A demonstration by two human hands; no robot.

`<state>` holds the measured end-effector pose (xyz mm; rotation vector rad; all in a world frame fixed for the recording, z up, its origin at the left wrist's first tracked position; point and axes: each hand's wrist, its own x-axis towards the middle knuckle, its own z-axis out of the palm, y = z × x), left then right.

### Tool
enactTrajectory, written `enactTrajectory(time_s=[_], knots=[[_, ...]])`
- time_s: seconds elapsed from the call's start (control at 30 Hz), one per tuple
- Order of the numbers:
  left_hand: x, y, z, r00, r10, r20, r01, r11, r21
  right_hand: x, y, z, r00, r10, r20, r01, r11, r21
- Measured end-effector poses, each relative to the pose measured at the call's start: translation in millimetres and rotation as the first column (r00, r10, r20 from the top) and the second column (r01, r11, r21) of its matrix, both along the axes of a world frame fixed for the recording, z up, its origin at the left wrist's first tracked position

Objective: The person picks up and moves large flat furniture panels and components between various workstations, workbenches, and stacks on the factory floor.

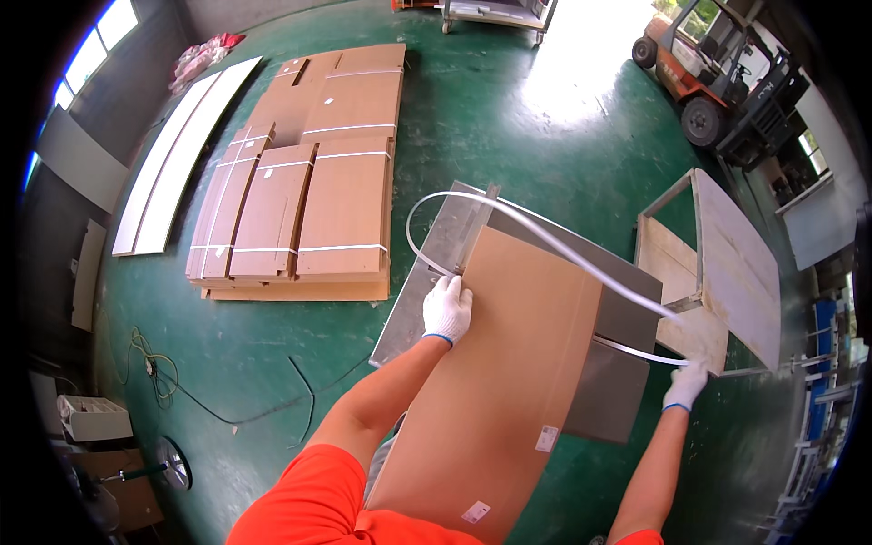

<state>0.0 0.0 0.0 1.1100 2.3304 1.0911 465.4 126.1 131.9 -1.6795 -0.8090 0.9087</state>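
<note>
Nearest the body, the carton (509,363) lay over the desk (607,400), which seemed to take its weight; at the carton's eleven o'clock the gloved left hand (448,309) was half curled at its edge, whether gripping the strap (590,269) I could not tell, and at three o'clock the gloved right hand (687,386) was closed on the strap, apparently spreading its loop. The carton was flat, oblong brown cardboard, the strap thin, white and bowed, the desk grey and smooth. Farther off, strapped bundles (341,204) lay at ten o'clock, a forklift (704,86) at one.
</note>
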Motion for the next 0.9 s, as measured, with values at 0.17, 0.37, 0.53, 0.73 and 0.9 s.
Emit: enactTrajectory(time_s=[0.17, 0.37, 0.53, 0.73, 0.9], knots=[[-1, 1, -4, 0.997, -0.007, -0.071, 0.014, 0.996, 0.093, -34, -19, -41, 0.988, 0.127, -0.092, -0.133, 0.989, -0.063], [5, 5, 15, 0.999, 0.033, 0.044, -0.036, 0.995, 0.088, -49, -12, -53, 0.974, 0.194, -0.112, -0.198, 0.98, -0.022], [7, -3, 28, 0.962, 0.238, 0.133, -0.236, 0.971, -0.031, -77, -27, -59, 0.976, 0.216, -0.022, -0.216, 0.976, -0.036], [4, -3, 21, 0.96, 0.223, 0.171, -0.219, 0.975, -0.04, -80, -55, -95, 0.795, 0.444, 0.414, -0.458, 0.886, -0.072], [5, 0, 14, 0.975, 0.193, 0.109, -0.195, 0.981, 0.006, -74, -166, -116, 0.767, 0.501, 0.401, -0.48, 0.863, -0.161]])
